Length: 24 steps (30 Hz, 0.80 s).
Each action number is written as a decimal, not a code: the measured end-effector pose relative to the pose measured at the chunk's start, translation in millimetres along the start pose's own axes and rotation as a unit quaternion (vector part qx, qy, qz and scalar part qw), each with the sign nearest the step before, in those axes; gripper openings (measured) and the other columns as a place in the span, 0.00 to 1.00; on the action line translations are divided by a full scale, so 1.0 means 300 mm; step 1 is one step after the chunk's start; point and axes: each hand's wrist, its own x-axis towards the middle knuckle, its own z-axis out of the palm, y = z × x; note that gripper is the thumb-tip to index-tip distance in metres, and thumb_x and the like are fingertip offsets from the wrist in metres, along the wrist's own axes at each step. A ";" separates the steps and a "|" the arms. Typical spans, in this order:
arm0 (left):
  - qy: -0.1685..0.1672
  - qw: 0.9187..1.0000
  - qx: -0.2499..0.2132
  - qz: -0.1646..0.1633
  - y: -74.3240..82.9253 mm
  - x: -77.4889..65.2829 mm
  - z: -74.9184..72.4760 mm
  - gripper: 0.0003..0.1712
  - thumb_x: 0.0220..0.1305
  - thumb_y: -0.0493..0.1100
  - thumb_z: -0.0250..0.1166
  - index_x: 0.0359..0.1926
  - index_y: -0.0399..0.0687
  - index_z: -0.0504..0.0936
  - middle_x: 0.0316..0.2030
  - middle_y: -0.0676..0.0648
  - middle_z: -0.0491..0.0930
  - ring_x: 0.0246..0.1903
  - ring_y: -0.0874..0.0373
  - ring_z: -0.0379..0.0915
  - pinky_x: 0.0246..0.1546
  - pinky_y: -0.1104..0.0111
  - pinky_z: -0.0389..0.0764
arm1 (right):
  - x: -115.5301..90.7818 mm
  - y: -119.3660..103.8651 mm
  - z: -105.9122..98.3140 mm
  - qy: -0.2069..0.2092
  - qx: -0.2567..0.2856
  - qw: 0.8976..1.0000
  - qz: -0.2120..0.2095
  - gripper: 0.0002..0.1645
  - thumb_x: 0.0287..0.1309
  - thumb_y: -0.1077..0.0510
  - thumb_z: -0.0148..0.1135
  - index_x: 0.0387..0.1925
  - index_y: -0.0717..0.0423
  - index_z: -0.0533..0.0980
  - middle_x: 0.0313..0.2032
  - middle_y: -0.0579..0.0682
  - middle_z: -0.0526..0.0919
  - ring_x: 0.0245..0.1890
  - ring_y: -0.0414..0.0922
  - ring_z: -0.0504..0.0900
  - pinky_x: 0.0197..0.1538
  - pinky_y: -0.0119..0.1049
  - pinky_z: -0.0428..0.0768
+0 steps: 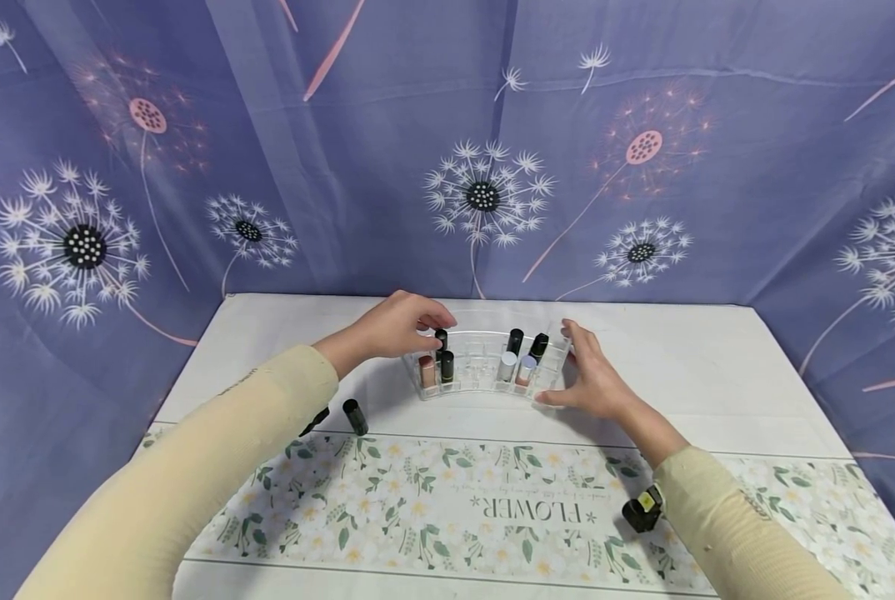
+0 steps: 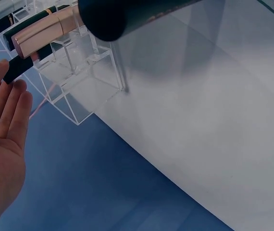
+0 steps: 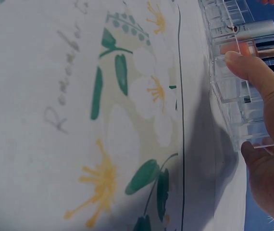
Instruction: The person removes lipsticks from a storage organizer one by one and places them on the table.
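Observation:
A clear curved lipstick organizer (image 1: 481, 375) stands on the table with several lipsticks in its slots. At its left end my left hand (image 1: 395, 327) pinches a black lipstick (image 2: 19, 69) in the back row between thumb and fingers. Next to that one are a rose-gold lipstick (image 1: 427, 372) and another black lipstick (image 1: 447, 367). My right hand (image 1: 596, 379) grips the organizer's right end, thumb at the front and fingers at the back. Near the thumb is a silver-capped lipstick (image 3: 267, 46), with a white-capped one (image 1: 507, 367) beside it and black ones (image 1: 516, 341) behind.
A loose black lipstick tube (image 1: 355, 417) stands on the table left of the organizer. Across the front runs a flower-printed strip (image 1: 417, 508). By the right cuff is a small black object (image 1: 640, 515) with a yellow label. A blue dandelion-print curtain (image 1: 372, 167) hangs behind the table.

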 end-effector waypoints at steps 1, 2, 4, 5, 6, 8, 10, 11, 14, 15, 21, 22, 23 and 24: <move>0.001 1.000 0.000 0.001 0.000 0.001 0.001 0.19 0.68 0.32 0.73 0.59 0.40 0.87 0.56 0.42 0.88 0.57 0.48 0.85 0.59 0.66 0.85 | 0.000 0.000 0.000 0.000 0.000 1.000 0.000 0.81 0.47 0.55 0.89 0.84 0.65 0.38 0.78 0.74 0.49 0.77 0.70 0.59 0.77 0.60 0.64; 0.002 1.000 0.001 0.002 0.000 0.001 0.001 0.19 0.68 0.32 0.73 0.59 0.40 0.88 0.56 0.41 0.88 0.56 0.48 0.86 0.58 0.66 0.85 | 0.001 0.000 0.000 0.001 0.000 1.000 0.000 0.82 0.47 0.55 0.90 0.84 0.65 0.38 0.78 0.74 0.49 0.77 0.70 0.59 0.77 0.60 0.64; 0.004 1.000 0.002 0.001 -0.001 0.002 0.003 0.18 0.68 0.31 0.73 0.57 0.40 0.88 0.54 0.42 0.88 0.54 0.49 0.86 0.57 0.67 0.85 | 0.002 0.000 0.001 0.001 0.000 1.000 -0.001 0.82 0.47 0.55 0.90 0.84 0.65 0.38 0.78 0.74 0.49 0.77 0.70 0.59 0.77 0.60 0.64; 0.005 1.000 0.003 0.000 -0.001 0.003 0.004 0.17 0.68 0.31 0.72 0.57 0.40 0.88 0.54 0.42 0.88 0.53 0.49 0.86 0.56 0.67 0.86 | 0.002 0.001 0.001 0.001 0.000 1.000 -0.001 0.82 0.47 0.55 0.90 0.84 0.65 0.38 0.78 0.74 0.49 0.77 0.70 0.58 0.77 0.60 0.64; 0.007 1.000 0.004 0.000 -0.002 0.004 0.005 0.17 0.68 0.31 0.72 0.56 0.41 0.89 0.53 0.42 0.89 0.52 0.50 0.86 0.56 0.67 0.86 | 0.003 0.001 0.001 0.001 0.000 1.000 -0.001 0.82 0.47 0.54 0.90 0.84 0.65 0.38 0.78 0.74 0.49 0.77 0.70 0.58 0.77 0.60 0.64; 0.011 1.000 0.009 0.000 -0.005 0.006 0.008 0.16 0.67 0.30 0.72 0.55 0.41 0.89 0.51 0.44 0.89 0.50 0.51 0.86 0.54 0.67 0.86 | 0.003 0.002 0.001 0.001 0.000 1.000 -0.001 0.82 0.47 0.54 0.90 0.84 0.65 0.38 0.78 0.73 0.49 0.77 0.70 0.58 0.77 0.60 0.64; 0.016 1.000 0.016 0.004 -0.008 0.008 0.011 0.15 0.67 0.30 0.72 0.54 0.42 0.90 0.50 0.45 0.90 0.49 0.52 0.86 0.53 0.66 0.87 | 0.003 0.002 0.000 0.000 -0.001 1.000 -0.001 0.82 0.47 0.54 0.90 0.84 0.65 0.38 0.78 0.73 0.49 0.77 0.70 0.59 0.77 0.60 0.65; 0.018 1.000 0.018 0.005 -0.009 0.010 0.013 0.15 0.67 0.30 0.72 0.53 0.42 0.90 0.49 0.45 0.90 0.48 0.53 0.87 0.53 0.66 0.87 | 0.002 0.002 0.000 0.000 -0.001 1.000 -0.001 0.82 0.47 0.54 0.90 0.84 0.65 0.38 0.78 0.73 0.49 0.77 0.70 0.59 0.77 0.60 0.65; 0.022 0.999 0.022 0.007 -0.011 0.013 0.016 0.14 0.66 0.30 0.72 0.52 0.43 0.90 0.48 0.46 0.90 0.47 0.53 0.87 0.51 0.66 0.87 | 0.002 0.000 -0.001 0.000 -0.002 1.000 0.000 0.82 0.46 0.54 0.90 0.84 0.65 0.38 0.78 0.73 0.49 0.77 0.70 0.59 0.77 0.60 0.65; 0.022 0.999 0.022 0.007 -0.011 0.014 0.017 0.14 0.66 0.30 0.72 0.52 0.43 0.90 0.48 0.46 0.90 0.47 0.53 0.87 0.51 0.66 0.87 | 0.001 0.000 -0.001 0.001 -0.002 1.000 0.001 0.82 0.46 0.54 0.90 0.84 0.66 0.39 0.78 0.73 0.49 0.77 0.70 0.59 0.77 0.60 0.65; 0.022 1.000 0.020 -0.002 -0.006 0.014 0.011 0.13 0.67 0.31 0.72 0.51 0.45 0.91 0.49 0.46 0.90 0.47 0.54 0.88 0.51 0.66 0.87 | -0.001 0.000 0.001 0.001 -0.002 1.000 0.002 0.82 0.46 0.55 0.90 0.84 0.66 0.39 0.78 0.73 0.49 0.77 0.70 0.59 0.77 0.60 0.64; 0.023 1.000 0.019 -0.002 -0.004 0.013 0.009 0.13 0.67 0.31 0.71 0.51 0.45 0.91 0.49 0.46 0.90 0.47 0.54 0.89 0.51 0.65 0.88 | -0.001 0.000 0.002 0.002 -0.003 1.000 0.003 0.82 0.45 0.55 0.90 0.84 0.66 0.39 0.78 0.73 0.49 0.77 0.70 0.59 0.77 0.60 0.64; 0.023 1.000 0.018 -0.002 -0.003 0.013 0.005 0.13 0.67 0.31 0.71 0.51 0.45 0.91 0.49 0.46 0.90 0.47 0.54 0.89 0.51 0.65 0.88 | -0.001 0.000 0.002 0.002 -0.004 1.000 0.003 0.82 0.45 0.54 0.90 0.84 0.66 0.39 0.78 0.73 0.49 0.76 0.70 0.60 0.77 0.60 0.65; 0.024 1.000 0.019 -0.002 -0.001 0.012 0.002 0.14 0.67 0.32 0.71 0.52 0.45 0.91 0.49 0.46 0.90 0.47 0.54 0.89 0.51 0.65 0.88 | -0.002 0.000 0.003 0.002 -0.005 1.000 0.003 0.82 0.45 0.54 0.90 0.84 0.65 0.39 0.78 0.73 0.49 0.76 0.70 0.60 0.77 0.60 0.65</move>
